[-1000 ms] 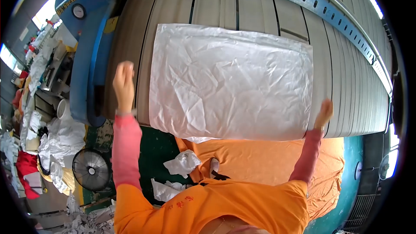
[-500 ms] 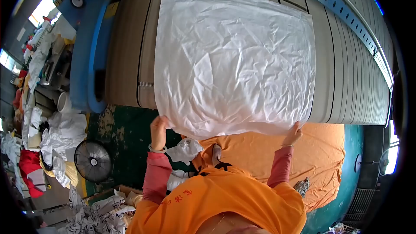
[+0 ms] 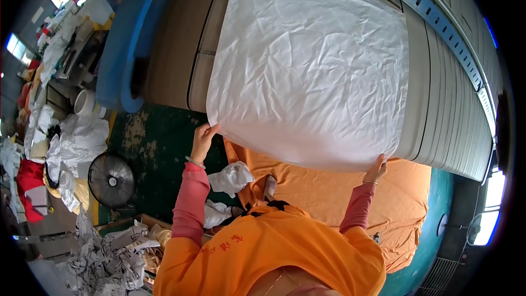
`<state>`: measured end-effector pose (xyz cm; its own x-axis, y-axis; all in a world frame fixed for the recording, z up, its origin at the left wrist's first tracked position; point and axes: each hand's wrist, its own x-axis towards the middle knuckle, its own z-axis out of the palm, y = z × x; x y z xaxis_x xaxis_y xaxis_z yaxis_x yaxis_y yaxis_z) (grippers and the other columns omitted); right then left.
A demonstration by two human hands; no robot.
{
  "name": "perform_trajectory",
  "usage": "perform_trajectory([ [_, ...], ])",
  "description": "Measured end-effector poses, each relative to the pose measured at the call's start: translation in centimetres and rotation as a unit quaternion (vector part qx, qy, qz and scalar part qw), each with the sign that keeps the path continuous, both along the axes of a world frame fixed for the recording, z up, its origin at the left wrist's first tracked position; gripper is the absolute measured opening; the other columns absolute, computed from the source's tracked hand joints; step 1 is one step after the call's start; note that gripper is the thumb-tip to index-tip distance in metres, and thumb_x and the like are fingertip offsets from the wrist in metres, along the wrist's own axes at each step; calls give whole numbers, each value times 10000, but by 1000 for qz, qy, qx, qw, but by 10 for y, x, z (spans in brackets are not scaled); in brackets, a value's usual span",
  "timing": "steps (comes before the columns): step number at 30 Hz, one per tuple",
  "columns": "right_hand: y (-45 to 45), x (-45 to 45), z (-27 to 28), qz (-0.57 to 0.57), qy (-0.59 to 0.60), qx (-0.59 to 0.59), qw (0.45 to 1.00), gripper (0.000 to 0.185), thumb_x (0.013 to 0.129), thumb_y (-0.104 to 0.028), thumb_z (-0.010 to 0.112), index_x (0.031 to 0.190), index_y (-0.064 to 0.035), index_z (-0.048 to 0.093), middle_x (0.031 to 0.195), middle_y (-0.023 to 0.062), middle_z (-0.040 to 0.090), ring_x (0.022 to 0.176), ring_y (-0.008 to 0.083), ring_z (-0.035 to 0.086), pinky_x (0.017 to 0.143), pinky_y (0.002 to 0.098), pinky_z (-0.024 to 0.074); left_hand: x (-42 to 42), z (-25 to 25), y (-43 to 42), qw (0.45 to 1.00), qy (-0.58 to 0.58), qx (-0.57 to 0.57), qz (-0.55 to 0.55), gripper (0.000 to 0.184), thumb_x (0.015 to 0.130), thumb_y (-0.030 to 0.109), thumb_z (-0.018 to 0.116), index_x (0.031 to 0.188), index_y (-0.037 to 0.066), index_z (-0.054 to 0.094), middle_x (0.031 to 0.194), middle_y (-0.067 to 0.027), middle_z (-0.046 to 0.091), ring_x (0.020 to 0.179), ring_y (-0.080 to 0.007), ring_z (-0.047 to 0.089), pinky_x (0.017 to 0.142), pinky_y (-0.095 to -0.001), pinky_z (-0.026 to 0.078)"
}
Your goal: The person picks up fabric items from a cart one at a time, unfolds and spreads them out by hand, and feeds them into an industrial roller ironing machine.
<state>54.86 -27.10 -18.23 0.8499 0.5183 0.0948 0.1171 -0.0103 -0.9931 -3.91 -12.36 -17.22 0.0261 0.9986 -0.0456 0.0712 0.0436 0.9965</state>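
A wrinkled white cloth [image 3: 312, 66] lies over the beige belts of a large roller machine [image 3: 175, 44], and its near edge hangs past the roller. My left hand [image 3: 204, 141] pinches the cloth's near left corner. At the near right corner, my right hand [image 3: 376, 169] has its fingers closed on the same cloth. The edge between both hands looks fairly taut, while creases cover the middle and far part.
A blue frame [image 3: 129, 44] stands at the left. Below are an orange cloth [image 3: 339, 197], white crumpled fabric [image 3: 231, 178] and a black fan [image 3: 111, 181]. A box with patterned cloth [image 3: 109, 257] is at the lower left.
Over the last second my hands came down from the cloth's sides and took hold of its near corners. Since then the near edge has become straighter, and the view has shifted and tilted.
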Motion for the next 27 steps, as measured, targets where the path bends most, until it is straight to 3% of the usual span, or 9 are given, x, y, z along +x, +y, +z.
perform_trajectory([
  [4,6,11,4,86,39,83,992,438,865,-362,615,1073,20,567,991,53,598,872,124,547,742,273,452,21,23,-6,995,-80,38,38,166,873,131,613,904,-32,623,836,11,615,755,-42,513,676,-210,419],
  [9,-7,10,-26,205,106,41,972,393,847,-250,640,1163,-44,532,1089,29,590,968,151,555,754,296,461,12,-37,-14,995,-62,57,56,129,862,44,601,967,-29,588,922,-52,623,882,-106,587,812,-232,468],
  [11,-13,24,-73,154,185,-75,968,382,819,-209,666,1164,-97,546,1043,-4,603,920,132,564,727,281,461,2,-64,-34,994,-51,44,88,148,858,82,615,960,-25,599,912,-59,641,861,-114,606,778,-232,478],
  [14,-24,33,-136,138,260,-196,935,148,835,-231,648,891,-110,583,663,-30,548,437,55,408,363,211,316,-21,-94,-87,990,-51,4,129,149,852,118,623,940,-2,627,898,-59,657,846,-122,621,749,-229,481],
  [16,-33,42,-184,155,401,-268,862,156,868,-236,582,799,-96,572,596,6,528,379,96,371,321,230,286,-45,-111,-135,981,0,-35,188,148,834,82,615,954,-2,635,890,-52,645,816,-123,598,723,-239,473],
  [18,-31,1,-187,115,398,-304,858,151,880,-202,535,791,-84,567,584,19,531,382,109,381,317,234,286,-75,-142,-192,969,46,-20,241,128,840,55,584,933,-6,647,863,-48,646,781,-123,591,714,-232,472],
  [20,-29,-24,-220,196,375,-302,855,103,860,-197,560,870,-95,575,665,41,577,431,123,448,366,245,349,-92,-124,-250,946,37,-40,321,137,810,17,571,919,-1,651,819,-63,650,761,-131,598,700,-243,480],
  [23,-6,-90,-210,248,311,-384,833,143,853,-176,588,954,-75,589,711,75,610,479,141,509,414,250,406,-123,-121,-332,888,135,-19,439,125,818,54,570,907,3,642,800,-63,645,737,-134,594,673,-251,475],
  [27,31,-180,-207,404,183,-477,759,98,858,-176,576,895,-86,563,713,61,580,553,150,518,456,301,419,-164,-87,-458,728,291,-47,618,119,836,86,566,905,14,629,823,-118,646,763,-210,628,704,-308,487],
])
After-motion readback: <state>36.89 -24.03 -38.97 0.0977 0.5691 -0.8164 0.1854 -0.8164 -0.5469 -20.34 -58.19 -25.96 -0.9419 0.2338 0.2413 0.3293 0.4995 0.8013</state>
